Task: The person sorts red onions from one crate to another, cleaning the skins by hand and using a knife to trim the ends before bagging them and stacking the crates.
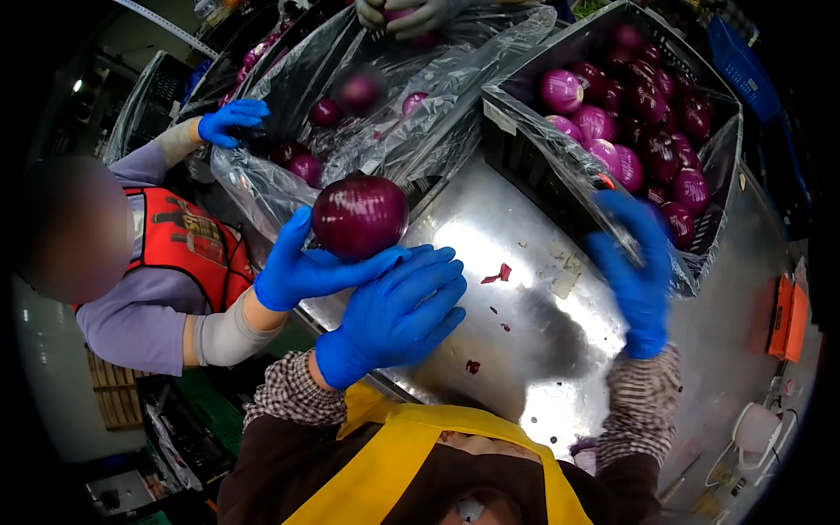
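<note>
My left hand, in a blue glove, is over the near left part of the steel table. Its fingers are extended and I see nothing in it, though the palm is hidden. Just beyond it, a co-worker's blue-gloved hand reaches in from the left, its fingers overlapping mine in the view. A large red onion rests at that hand. On the right, my right hand is blurred, with fingers spread, beside the near edge of a plastic-lined black crate. Peeled red onions are heaped in this crate.
A second plastic-lined crate holds several red onions. Another person's grey-gloved hands are above it. Onion skin scraps lie on the table. Further right are an orange object and a white cup-like container.
</note>
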Action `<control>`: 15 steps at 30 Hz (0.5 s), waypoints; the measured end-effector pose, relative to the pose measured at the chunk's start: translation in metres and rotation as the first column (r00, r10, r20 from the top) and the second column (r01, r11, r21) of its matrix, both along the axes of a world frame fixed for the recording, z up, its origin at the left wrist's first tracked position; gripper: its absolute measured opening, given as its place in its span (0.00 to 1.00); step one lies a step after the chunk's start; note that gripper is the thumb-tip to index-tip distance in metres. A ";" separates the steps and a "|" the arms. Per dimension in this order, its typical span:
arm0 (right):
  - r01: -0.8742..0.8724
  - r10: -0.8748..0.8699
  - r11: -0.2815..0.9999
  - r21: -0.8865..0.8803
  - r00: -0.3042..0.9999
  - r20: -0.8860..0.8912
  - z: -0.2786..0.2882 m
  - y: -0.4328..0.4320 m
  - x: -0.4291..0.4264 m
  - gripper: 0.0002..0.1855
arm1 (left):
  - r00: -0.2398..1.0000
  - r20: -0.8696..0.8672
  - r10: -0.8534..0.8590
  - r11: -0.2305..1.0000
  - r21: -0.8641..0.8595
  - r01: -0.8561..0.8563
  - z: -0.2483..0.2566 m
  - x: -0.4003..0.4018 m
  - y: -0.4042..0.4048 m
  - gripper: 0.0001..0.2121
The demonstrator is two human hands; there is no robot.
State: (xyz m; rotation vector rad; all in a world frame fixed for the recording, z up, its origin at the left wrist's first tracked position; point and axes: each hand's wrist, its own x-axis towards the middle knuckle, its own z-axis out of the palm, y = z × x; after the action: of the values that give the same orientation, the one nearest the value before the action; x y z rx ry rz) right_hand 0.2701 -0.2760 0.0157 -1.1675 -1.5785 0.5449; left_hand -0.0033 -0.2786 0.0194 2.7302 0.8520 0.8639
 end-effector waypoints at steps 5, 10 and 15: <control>-0.719 0.498 0.691 -0.075 0.548 -0.672 -0.001 0.039 -0.113 0.37 | 0.990 -0.130 0.058 0.998 0.046 -0.052 -0.002 0.014 -0.005 0.12; -0.738 0.506 0.672 -0.061 0.518 -0.690 -0.004 0.051 -0.132 0.40 | 0.996 -0.088 -0.010 0.995 0.096 0.018 0.003 0.001 -0.013 0.11; -0.686 0.474 0.726 -0.047 0.548 -0.689 -0.004 0.033 -0.125 0.41 | 0.997 -0.067 -0.025 0.996 0.078 0.030 0.002 0.000 -0.026 0.11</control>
State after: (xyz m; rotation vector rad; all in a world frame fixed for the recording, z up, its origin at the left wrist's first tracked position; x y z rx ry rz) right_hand 0.1453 -0.2425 0.0112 -0.4964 -1.2494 1.5353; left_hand -0.0035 -0.3049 0.0212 2.8465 0.8063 0.8234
